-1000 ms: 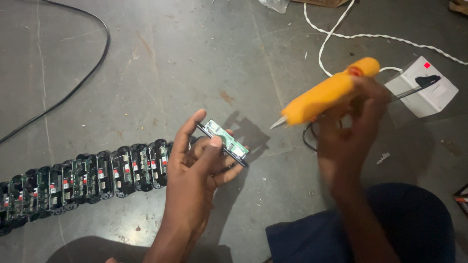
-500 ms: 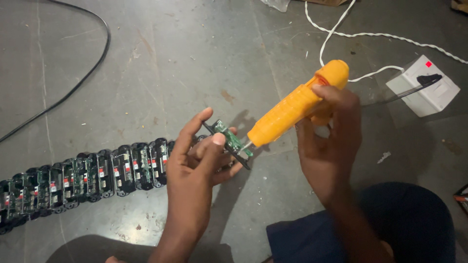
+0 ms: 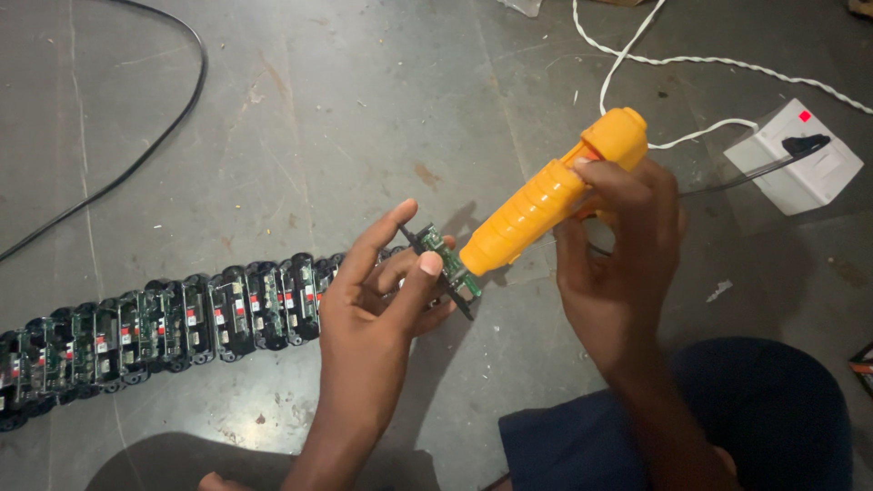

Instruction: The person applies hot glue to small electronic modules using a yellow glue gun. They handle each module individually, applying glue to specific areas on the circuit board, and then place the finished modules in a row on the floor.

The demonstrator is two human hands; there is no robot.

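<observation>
My left hand [image 3: 386, 291] grips a small black housing with a green circuit board [image 3: 447, 264], tilted up above the floor. My right hand [image 3: 618, 245] holds an orange glue gun [image 3: 546, 205], its nozzle touching the green board's right end. A row of several similar black housings with boards [image 3: 173, 318] lies on the grey floor, running left from my left hand.
A white socket box [image 3: 800, 159] with a black plug lies at the right, with a white twisted cord [image 3: 691, 62] leading off the top. A black cable [image 3: 136, 164] curves across the upper left floor. My dark-clothed knee [image 3: 755, 418] fills the lower right.
The right hand brought the glue gun down and left until its tip met the board in my left hand. The left hand stayed nearly still.
</observation>
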